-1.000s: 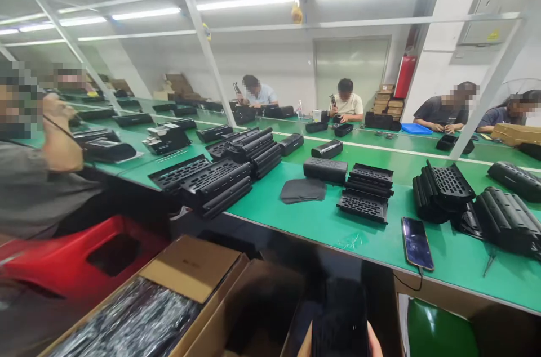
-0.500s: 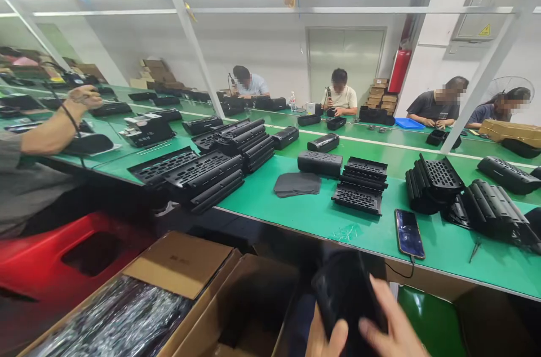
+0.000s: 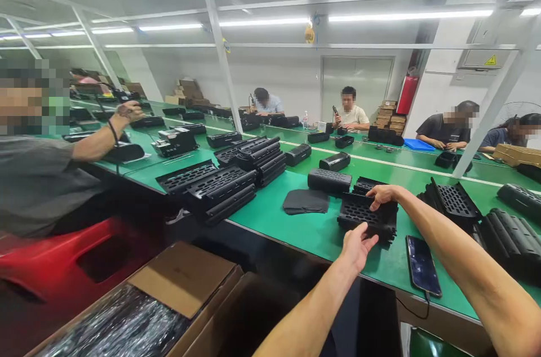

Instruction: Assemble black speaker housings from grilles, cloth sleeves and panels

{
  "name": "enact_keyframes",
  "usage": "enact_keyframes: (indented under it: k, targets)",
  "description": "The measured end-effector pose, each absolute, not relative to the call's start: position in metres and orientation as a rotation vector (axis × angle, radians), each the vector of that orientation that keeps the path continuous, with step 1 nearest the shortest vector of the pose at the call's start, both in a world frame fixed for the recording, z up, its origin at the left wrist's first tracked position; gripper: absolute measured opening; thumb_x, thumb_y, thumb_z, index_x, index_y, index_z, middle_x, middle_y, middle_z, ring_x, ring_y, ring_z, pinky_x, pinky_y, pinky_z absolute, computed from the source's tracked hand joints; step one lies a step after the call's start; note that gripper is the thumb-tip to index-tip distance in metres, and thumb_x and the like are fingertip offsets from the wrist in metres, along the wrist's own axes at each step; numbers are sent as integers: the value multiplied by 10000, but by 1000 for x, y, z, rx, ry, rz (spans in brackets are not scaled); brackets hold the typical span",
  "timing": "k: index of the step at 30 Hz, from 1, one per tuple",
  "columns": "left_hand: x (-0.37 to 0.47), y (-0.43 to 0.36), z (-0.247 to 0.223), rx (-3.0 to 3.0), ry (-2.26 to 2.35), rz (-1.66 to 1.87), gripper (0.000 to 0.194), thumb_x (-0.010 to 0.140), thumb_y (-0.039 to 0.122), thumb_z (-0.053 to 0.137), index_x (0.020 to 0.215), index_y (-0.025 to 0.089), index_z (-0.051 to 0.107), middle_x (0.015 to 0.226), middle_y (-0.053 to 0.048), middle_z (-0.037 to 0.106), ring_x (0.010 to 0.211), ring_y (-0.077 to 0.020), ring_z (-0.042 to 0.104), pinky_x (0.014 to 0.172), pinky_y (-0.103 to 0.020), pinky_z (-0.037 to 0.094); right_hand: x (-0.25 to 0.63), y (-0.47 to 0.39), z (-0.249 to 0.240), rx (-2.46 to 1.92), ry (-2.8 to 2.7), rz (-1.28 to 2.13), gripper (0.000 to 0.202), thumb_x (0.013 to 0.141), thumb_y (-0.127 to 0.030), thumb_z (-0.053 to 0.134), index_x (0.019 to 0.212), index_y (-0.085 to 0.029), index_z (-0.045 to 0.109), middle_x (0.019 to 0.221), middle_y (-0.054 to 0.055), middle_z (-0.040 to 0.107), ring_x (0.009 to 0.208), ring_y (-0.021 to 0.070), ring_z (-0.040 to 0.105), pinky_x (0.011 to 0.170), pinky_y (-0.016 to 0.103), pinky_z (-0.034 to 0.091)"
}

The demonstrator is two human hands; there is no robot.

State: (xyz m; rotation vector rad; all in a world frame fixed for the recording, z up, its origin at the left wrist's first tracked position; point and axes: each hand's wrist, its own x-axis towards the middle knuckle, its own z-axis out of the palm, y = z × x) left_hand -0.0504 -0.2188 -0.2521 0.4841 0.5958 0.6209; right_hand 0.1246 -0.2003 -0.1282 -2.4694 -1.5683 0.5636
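Note:
A curved black perforated panel (image 3: 357, 212), with rows of slots like a speaker grille, is between my two hands at the near edge of the green table. My left hand (image 3: 358, 245) grips its front edge from the near side. Over the back edge reaches my right hand (image 3: 382, 197), fingers bent round it. Under and behind it lie more such panels, partly hidden. To the left are thin dark grey sheets (image 3: 306, 201) in a flat pile, with a black rounded housing (image 3: 329, 181) behind them.
A phone (image 3: 423, 266) on a cable lies right of my hands. Stacked panels stand left (image 3: 228, 182) and right (image 3: 454, 199). Below the table edge is an open carton (image 3: 186, 281) with plastic-wrapped contents. A co-worker (image 3: 46, 177) sits left; several people work across the table.
My hands have moved from below the table edge up to the perforated panels. The dark object they held there is no longer distinguishable. The view has shifted left and upward.

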Motion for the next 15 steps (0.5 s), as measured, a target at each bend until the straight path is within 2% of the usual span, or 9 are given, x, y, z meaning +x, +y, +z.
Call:
enact_keyframes:
  k: [4,8,11,13,15]
  targets:
    - [-48,-218,-261,481,637,651,390,797,112,819,1063,145,536,934,-64,628,745,-188,733,807,-390,649,125,-202,-144,-2573,-1679,428,680,615,-122,807,1289,-195,748,1184,102,795,1127,332,739,968,374,573]
    - [-59,-218,-264,485,639,643,333,863,133,757,1062,161,491,898,-40,609,651,-174,723,737,-399,655,124,-214,-143,-2601,-1751,199,662,719,-182,765,1374,-225,688,1280,90,758,1214,314,696,1029,355,534]
    - [-88,-226,-277,484,621,623,312,889,139,711,1098,169,481,872,-35,620,642,-177,726,687,-373,648,117,-228,-132,-2589,-1788,47,600,824,-232,698,1421,-207,641,1370,118,702,1270,310,651,1093,383,481]
    - [-119,-232,-293,508,593,599,318,880,176,718,1106,175,494,854,-31,632,646,-171,721,668,-351,641,103,-245,-124,-2519,-1787,-56,543,861,-288,670,1393,-179,656,1356,144,699,1250,325,652,1093,431,477]
    - [-160,-239,-317,546,577,584,320,849,254,748,1069,178,527,827,-24,637,629,-162,703,627,-331,629,76,-268,-122,-2367,-1690,-163,482,855,-386,677,1285,-172,720,1264,160,732,1178,351,683,1036,490,509]
